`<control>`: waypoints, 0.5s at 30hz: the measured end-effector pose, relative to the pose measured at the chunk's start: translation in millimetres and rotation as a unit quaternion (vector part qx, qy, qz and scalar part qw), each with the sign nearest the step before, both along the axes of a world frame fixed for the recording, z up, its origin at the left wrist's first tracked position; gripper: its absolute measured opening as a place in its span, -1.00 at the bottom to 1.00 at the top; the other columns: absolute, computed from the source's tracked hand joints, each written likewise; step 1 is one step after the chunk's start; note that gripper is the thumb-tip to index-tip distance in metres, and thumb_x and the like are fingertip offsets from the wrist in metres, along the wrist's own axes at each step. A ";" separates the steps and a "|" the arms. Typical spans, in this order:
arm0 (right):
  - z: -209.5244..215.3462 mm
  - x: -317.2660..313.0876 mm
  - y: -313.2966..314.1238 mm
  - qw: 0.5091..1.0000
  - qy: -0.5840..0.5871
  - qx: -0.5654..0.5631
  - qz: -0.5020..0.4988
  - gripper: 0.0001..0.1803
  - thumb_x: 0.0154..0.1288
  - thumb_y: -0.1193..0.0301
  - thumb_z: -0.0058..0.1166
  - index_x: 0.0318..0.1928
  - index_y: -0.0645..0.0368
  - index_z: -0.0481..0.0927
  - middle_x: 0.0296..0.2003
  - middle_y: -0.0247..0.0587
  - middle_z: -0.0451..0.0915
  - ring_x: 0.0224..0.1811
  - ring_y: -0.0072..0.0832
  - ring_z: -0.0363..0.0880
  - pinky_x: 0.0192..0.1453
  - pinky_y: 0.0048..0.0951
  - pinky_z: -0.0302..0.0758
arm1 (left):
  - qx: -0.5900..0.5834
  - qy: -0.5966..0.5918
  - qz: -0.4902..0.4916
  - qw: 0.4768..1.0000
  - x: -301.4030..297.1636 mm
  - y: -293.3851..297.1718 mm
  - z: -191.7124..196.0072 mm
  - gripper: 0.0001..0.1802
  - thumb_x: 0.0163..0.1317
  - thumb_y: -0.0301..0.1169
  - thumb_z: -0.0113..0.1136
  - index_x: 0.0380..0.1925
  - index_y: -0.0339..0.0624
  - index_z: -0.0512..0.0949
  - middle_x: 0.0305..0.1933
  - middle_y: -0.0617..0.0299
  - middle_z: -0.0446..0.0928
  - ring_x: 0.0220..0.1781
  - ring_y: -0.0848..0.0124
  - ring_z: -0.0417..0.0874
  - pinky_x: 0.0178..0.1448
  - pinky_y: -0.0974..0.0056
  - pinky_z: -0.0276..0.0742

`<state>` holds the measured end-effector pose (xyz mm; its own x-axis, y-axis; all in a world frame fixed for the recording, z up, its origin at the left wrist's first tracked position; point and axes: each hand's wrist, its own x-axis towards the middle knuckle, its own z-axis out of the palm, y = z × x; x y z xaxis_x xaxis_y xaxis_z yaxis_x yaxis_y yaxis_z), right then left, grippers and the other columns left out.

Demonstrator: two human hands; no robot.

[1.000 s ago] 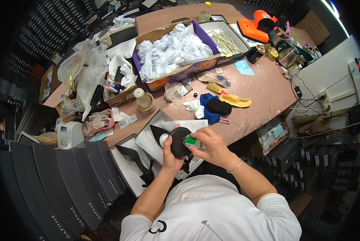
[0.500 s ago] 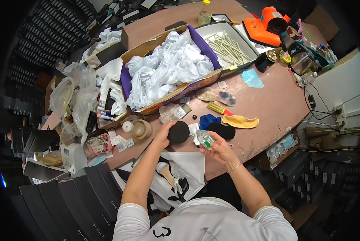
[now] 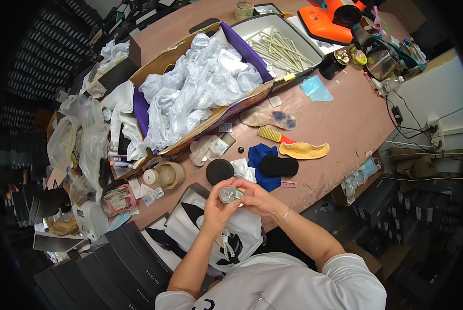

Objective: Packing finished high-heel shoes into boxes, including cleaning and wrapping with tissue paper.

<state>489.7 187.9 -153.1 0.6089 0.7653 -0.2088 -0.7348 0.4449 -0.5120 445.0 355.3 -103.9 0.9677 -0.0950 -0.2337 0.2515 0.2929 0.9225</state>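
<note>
Just in front of me, my left hand [image 3: 216, 211] and my right hand [image 3: 258, 199] are closed round a small clear plastic bottle [image 3: 228, 195] with a green-and-white label. Its lower part is hidden by my fingers. A black round disc-like thing [image 3: 219, 172] lies on the table just beyond my fingertips. Right of it are a crumpled white cloth [image 3: 243, 169], a blue cloth [image 3: 263, 154] and a black oval pad [image 3: 279, 166]. Under my wrists sits white wrapping [image 3: 249, 227] with a black-and-white shoe [image 3: 230, 247] partly showing.
A purple-edged carton [image 3: 241, 49] of crumpled white paper fills the table's middle. Beyond it stands a tray of pale sticks [image 3: 280, 51]. A yellow-bristled brush [image 3: 270, 135], a yellow cloth [image 3: 304, 150] and a tape roll [image 3: 170, 175] lie around. Dark shoe boxes [image 3: 130, 258] stand lower left.
My left hand has left the black disc and joined my right hand at the bottle. The bottle has come left and nearer to me. The whole view has shifted slightly.
</note>
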 end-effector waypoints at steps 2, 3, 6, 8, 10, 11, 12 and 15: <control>23.4 8.7 -3.9 0.985 -0.125 -0.120 0.023 -0.48 0.26 0.37 0.27 0.19 0.12 0.41 0.10 -0.35 0.48 0.11 -0.52 0.47 0.20 -0.47 0.42 | -0.036 -0.019 0.076 0.996 -11.5 -2.4 -3.5 -0.35 0.17 -0.53 0.33 0.25 -0.17 0.30 0.34 0.04 0.32 0.33 0.31 0.39 0.38 0.18 0.32; 25.8 14.0 -16.7 0.960 -0.167 -0.221 0.040 -0.43 0.19 0.37 0.33 0.19 0.21 0.45 0.07 -0.25 0.50 0.16 -0.46 0.45 0.25 -0.41 0.40 | -0.042 -0.016 0.104 0.994 -18.2 -2.5 -5.9 -0.37 0.15 -0.56 0.34 0.22 -0.17 0.32 0.30 0.04 0.36 0.28 0.30 0.44 0.37 0.17 0.34; 33.9 36.3 -56.9 0.619 -0.549 -0.561 -0.034 -0.28 -0.06 0.33 0.41 0.18 0.11 0.46 0.25 0.01 0.37 0.31 -0.03 0.30 0.38 -0.12 0.23 | -0.007 -0.048 0.136 0.990 -35.9 8.1 -2.8 -0.37 0.14 -0.59 0.33 0.22 -0.15 0.32 0.28 0.04 0.38 0.25 0.29 0.47 0.35 0.18 0.36; 10.7 36.3 -81.6 0.535 -0.582 -0.613 0.024 -0.23 -0.03 0.33 0.38 0.26 0.06 0.38 0.33 0.00 0.24 0.41 -0.05 0.16 0.45 -0.08 0.12 | 0.005 -0.021 0.143 0.989 -45.6 14.4 0.0 -0.37 0.11 -0.63 0.34 0.20 -0.19 0.35 0.25 0.05 0.41 0.22 0.34 0.49 0.32 0.23 0.38; -16.3 35.3 -94.5 0.491 -0.616 -0.615 0.050 -0.29 0.03 0.41 0.30 0.26 0.07 0.38 0.27 0.01 0.31 0.38 -0.04 0.19 0.47 -0.07 0.08 | 0.054 -0.008 0.135 0.989 -52.5 21.0 -3.0 -0.39 0.11 -0.64 0.33 0.18 -0.20 0.36 0.23 0.05 0.43 0.21 0.34 0.49 0.31 0.23 0.40; -15.2 37.4 -92.7 0.501 -0.612 -0.611 0.034 -0.31 0.06 0.43 0.27 0.26 0.07 0.39 0.22 0.01 0.34 0.34 -0.06 0.24 0.44 -0.06 0.12 | 0.061 0.004 0.139 0.988 -53.4 20.6 0.5 -0.40 0.09 -0.68 0.31 0.17 -0.22 0.38 0.22 0.07 0.43 0.19 0.36 0.49 0.29 0.25 0.40; -14.0 38.6 -91.1 0.511 -0.606 -0.609 0.019 -0.34 0.08 0.45 0.23 0.26 0.07 0.39 0.18 0.02 0.38 0.29 -0.09 0.30 0.42 -0.06 0.16 | 0.073 0.013 0.144 0.987 -52.5 20.1 1.9 -0.39 0.08 -0.68 0.32 0.17 -0.22 0.38 0.19 0.09 0.44 0.17 0.38 0.50 0.28 0.27 0.40; 5.0 40.5 -76.4 0.649 -0.500 -0.570 -0.051 -0.40 0.10 0.53 0.11 0.24 0.14 0.41 0.08 0.00 0.43 0.18 -0.18 0.41 0.31 -0.17 0.30 | 0.108 0.025 0.146 0.983 -45.8 22.4 5.0 -0.40 0.07 -0.67 0.34 0.16 -0.24 0.39 0.12 0.16 0.45 0.11 0.43 0.51 0.23 0.31 0.42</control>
